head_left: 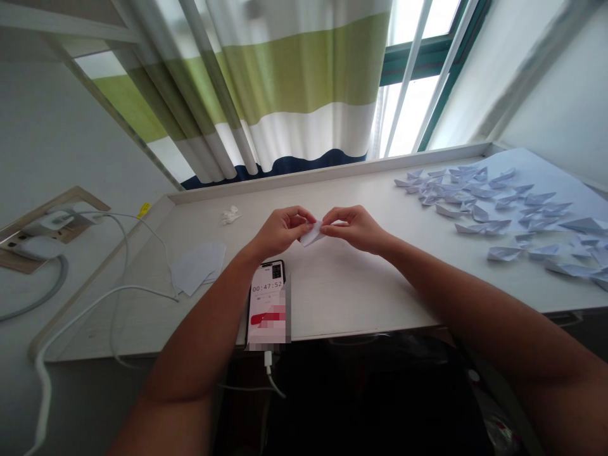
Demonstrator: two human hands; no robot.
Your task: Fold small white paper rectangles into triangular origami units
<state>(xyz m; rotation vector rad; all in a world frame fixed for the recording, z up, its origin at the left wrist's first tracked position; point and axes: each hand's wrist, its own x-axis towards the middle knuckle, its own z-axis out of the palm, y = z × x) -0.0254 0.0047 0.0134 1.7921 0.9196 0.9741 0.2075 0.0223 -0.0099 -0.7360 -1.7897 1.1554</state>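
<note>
A small folded piece of white paper (311, 235) is held between my two hands, above the middle of the white desk. My left hand (280, 232) pinches its left side between thumb and fingers. On the other side, my right hand (354, 227) grips the upper right edge the same way. Many folded paper boats (482, 227) lie spread over the right part of the desk. Flat sheets of white paper (197, 266) rest in a loose stack to the left of my left forearm.
A phone (266, 304) showing a timer lies by the desk's front edge, its charging cable (268, 361) hanging below. Crumpled white paper (230, 215) sits at the back left. White cables (118, 294) run from the wall socket (52, 225). A curtain (294, 76) hangs behind the desk (342, 304).
</note>
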